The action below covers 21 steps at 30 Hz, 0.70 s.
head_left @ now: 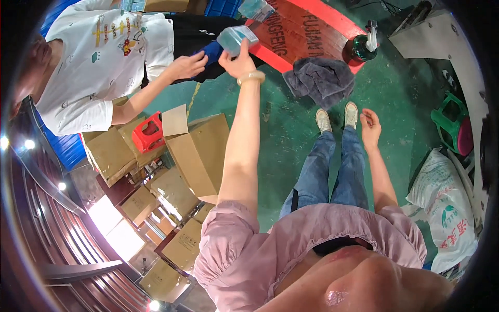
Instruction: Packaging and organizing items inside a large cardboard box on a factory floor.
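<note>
My left hand (238, 63) reaches far forward, its fingers closed on a clear plastic box (232, 39) with teal contents and a white label. The box is at the left end of the red table (306, 31). A second similar clear box (253, 10) sits just beyond it at the table's edge. Close to my left hand, a co-worker's hand (188, 66) grips a dark blue cloth (212, 52). My right hand (370, 127) hangs low by my right leg, fingers loosely apart with nothing in them.
A grey towel (322, 80) drapes over the table's near edge, beside a dark green pump bottle (359, 49). Open cardboard boxes (200, 156) and a red stool (147, 133) stand at left. At right are a green stool (450, 117) and a white woven sack (447, 208).
</note>
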Each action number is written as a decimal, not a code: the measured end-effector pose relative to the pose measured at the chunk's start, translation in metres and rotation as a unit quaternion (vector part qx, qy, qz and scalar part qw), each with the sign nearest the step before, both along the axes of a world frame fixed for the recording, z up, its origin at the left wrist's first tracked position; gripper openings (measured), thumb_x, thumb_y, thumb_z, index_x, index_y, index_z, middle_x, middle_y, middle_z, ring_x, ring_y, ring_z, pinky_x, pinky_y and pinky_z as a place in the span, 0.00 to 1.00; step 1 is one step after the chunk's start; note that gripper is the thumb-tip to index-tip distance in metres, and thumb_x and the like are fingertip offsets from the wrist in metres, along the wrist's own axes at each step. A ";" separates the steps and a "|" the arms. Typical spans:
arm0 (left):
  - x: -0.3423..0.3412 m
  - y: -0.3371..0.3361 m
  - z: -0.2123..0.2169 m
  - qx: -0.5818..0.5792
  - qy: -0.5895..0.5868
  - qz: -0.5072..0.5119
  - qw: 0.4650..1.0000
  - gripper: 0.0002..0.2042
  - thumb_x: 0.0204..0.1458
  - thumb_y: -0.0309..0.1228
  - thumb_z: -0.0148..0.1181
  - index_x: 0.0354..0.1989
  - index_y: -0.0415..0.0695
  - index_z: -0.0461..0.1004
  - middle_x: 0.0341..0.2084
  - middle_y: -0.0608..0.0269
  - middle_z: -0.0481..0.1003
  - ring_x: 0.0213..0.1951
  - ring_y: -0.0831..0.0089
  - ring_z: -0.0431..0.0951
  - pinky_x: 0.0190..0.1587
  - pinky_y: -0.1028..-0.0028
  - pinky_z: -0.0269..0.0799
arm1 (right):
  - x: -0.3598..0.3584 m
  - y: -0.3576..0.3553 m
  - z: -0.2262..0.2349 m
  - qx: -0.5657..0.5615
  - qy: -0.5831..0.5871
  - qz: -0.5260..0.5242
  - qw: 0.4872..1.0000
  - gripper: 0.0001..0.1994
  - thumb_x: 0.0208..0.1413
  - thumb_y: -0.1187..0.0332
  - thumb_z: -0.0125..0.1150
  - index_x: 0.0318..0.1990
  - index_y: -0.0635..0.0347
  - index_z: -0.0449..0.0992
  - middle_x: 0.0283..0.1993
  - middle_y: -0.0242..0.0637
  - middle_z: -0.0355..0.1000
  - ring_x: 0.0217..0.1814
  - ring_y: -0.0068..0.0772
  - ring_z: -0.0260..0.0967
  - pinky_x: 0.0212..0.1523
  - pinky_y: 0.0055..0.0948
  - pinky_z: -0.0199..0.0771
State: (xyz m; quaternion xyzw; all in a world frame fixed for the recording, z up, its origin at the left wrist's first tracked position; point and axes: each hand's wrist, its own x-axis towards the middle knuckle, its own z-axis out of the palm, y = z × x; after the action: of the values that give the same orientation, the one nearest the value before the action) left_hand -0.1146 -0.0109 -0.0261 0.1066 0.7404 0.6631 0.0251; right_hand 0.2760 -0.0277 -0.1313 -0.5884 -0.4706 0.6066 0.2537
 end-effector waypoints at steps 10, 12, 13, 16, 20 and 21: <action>-0.006 0.030 -0.015 -0.387 -0.028 -0.084 0.918 0.36 0.30 0.48 0.73 0.45 0.35 0.68 0.41 0.49 0.72 0.44 0.58 0.72 0.48 0.65 0.66 | 0.009 0.012 0.013 -0.007 -0.003 -0.004 1.000 0.08 0.53 0.74 0.57 0.41 0.60 0.75 0.37 0.28 0.73 0.35 0.18 0.68 0.37 0.17 0.68; 0.005 0.010 -0.020 -0.395 -0.032 -0.086 0.914 0.36 0.30 0.48 0.73 0.46 0.35 0.68 0.43 0.47 0.71 0.45 0.55 0.71 0.49 0.64 0.66 | 0.012 0.010 0.016 0.005 -0.014 0.005 1.000 0.08 0.53 0.72 0.57 0.41 0.60 0.75 0.34 0.29 0.73 0.33 0.18 0.68 0.36 0.18 0.69; 0.009 -0.002 -0.022 -0.392 0.008 -0.082 0.916 0.35 0.32 0.47 0.72 0.46 0.36 0.68 0.43 0.48 0.71 0.45 0.55 0.71 0.48 0.64 0.66 | 0.009 0.008 0.019 0.004 -0.015 0.002 1.000 0.08 0.53 0.72 0.57 0.41 0.60 0.75 0.34 0.29 0.73 0.33 0.18 0.68 0.36 0.18 0.69; 0.066 -0.016 -0.027 -0.341 0.026 -0.133 0.930 0.29 0.39 0.41 0.69 0.47 0.37 0.67 0.42 0.49 0.69 0.44 0.54 0.69 0.47 0.64 0.65 | 0.021 0.004 0.016 0.015 -0.078 0.050 0.996 0.08 0.53 0.70 0.57 0.40 0.59 0.75 0.30 0.32 0.73 0.31 0.21 0.69 0.35 0.21 0.70; 0.160 -0.064 -0.032 -0.273 0.196 -0.223 0.915 0.23 0.44 0.36 0.64 0.47 0.37 0.66 0.40 0.51 0.67 0.45 0.58 0.66 0.49 0.65 0.62 | 0.042 -0.023 0.018 -0.021 -0.154 0.095 0.983 0.07 0.53 0.70 0.57 0.39 0.59 0.73 0.32 0.31 0.73 0.34 0.18 0.68 0.37 0.21 0.69; 0.186 -0.081 -0.032 -0.282 0.190 -0.253 0.906 0.23 0.44 0.35 0.63 0.47 0.37 0.65 0.41 0.50 0.66 0.46 0.55 0.65 0.50 0.63 0.61 | 0.052 -0.035 0.023 -0.029 -0.164 0.096 0.981 0.06 0.52 0.69 0.57 0.37 0.59 0.73 0.30 0.31 0.72 0.32 0.19 0.67 0.36 0.22 0.69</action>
State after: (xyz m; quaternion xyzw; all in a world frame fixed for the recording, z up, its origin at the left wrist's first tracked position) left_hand 0.0710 -0.0914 -0.0580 0.4033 0.8352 0.3652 0.0800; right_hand 0.3282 -0.0625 -0.1082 -0.6391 -0.5424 0.5368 0.0961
